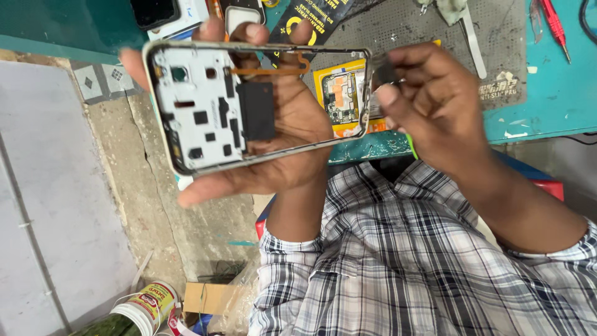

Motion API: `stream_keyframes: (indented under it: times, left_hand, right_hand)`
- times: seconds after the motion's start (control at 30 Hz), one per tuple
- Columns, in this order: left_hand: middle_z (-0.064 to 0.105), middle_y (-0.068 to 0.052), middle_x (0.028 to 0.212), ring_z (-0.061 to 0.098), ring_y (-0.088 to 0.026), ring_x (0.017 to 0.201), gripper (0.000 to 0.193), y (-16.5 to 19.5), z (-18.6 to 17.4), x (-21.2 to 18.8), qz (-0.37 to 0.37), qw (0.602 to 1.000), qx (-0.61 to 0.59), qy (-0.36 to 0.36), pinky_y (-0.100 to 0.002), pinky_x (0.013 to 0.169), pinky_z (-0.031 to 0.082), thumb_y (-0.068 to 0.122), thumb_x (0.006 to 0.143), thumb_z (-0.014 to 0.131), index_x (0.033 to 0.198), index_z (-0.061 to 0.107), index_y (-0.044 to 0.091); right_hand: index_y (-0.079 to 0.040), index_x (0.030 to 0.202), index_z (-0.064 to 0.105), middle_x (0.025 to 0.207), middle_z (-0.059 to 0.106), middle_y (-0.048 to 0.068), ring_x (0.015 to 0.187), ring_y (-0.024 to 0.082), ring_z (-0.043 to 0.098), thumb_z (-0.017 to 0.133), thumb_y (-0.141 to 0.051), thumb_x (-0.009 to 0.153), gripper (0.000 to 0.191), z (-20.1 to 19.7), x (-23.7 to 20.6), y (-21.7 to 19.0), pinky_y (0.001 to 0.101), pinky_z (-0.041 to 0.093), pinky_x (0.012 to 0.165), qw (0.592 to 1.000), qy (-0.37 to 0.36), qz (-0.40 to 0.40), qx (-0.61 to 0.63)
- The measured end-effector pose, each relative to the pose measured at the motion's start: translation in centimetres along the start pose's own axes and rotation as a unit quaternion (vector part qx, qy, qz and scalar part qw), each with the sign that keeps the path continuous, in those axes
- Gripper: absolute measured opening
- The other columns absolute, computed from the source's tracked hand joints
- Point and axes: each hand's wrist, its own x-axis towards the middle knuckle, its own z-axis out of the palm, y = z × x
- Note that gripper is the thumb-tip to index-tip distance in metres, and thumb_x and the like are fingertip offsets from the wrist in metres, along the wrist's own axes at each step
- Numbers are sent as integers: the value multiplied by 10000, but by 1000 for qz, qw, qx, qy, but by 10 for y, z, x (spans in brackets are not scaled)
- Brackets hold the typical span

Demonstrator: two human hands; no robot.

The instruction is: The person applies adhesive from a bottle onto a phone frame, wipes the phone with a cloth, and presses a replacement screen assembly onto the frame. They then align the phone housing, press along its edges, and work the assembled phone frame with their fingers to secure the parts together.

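Observation:
My left hand (292, 124) cradles an opened phone frame (199, 106) from behind, held lengthwise above the table's edge. Its inner side faces me: a white plate with dark cut-outs, a black square part and an orange flex strip. The fingertips show over the top rim and the thumb lies under the bottom rim. My right hand (435, 106) is at the frame's right end, thumb and forefinger pinched on a small dark part (384, 71) that is blurred. A circuit board (341, 96) lies on a yellow sheet behind the frame.
A grey work mat (404, 25) covers the teal table (553, 93), with a metal tool (474, 43), a red screwdriver (553, 25) and phones (155, 11) at the far edge. Below lie a concrete floor, a paint tin (146, 305) and cardboard (205, 297).

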Motion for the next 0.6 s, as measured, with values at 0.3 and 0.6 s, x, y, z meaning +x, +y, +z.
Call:
stream_keyframes:
  times: [0.3, 0.6]
  left_hand:
    - [484, -142, 1303, 537, -338, 1227, 1226, -14, 2, -42, -174, 955, 232, 66, -594, 1205, 343, 802, 662, 744, 1588, 276, 149]
    - [480, -92, 1140, 545, -223, 1079, 1056, -29, 4, -57, 83, 973, 209, 56, -556, 1096, 410, 767, 632, 770, 1451, 475, 168]
  right_hand:
    - [34, 1234, 584, 1101, 694, 74, 972, 59, 662, 717, 73, 1042, 237, 3, 10, 7, 182, 546, 843, 993, -60, -82, -65]
    - [47, 1260, 674, 1041, 557, 76, 795, 95, 530, 599, 58, 1058, 216, 18, -3, -21, 243, 430, 671, 959, 20, -149, -241]
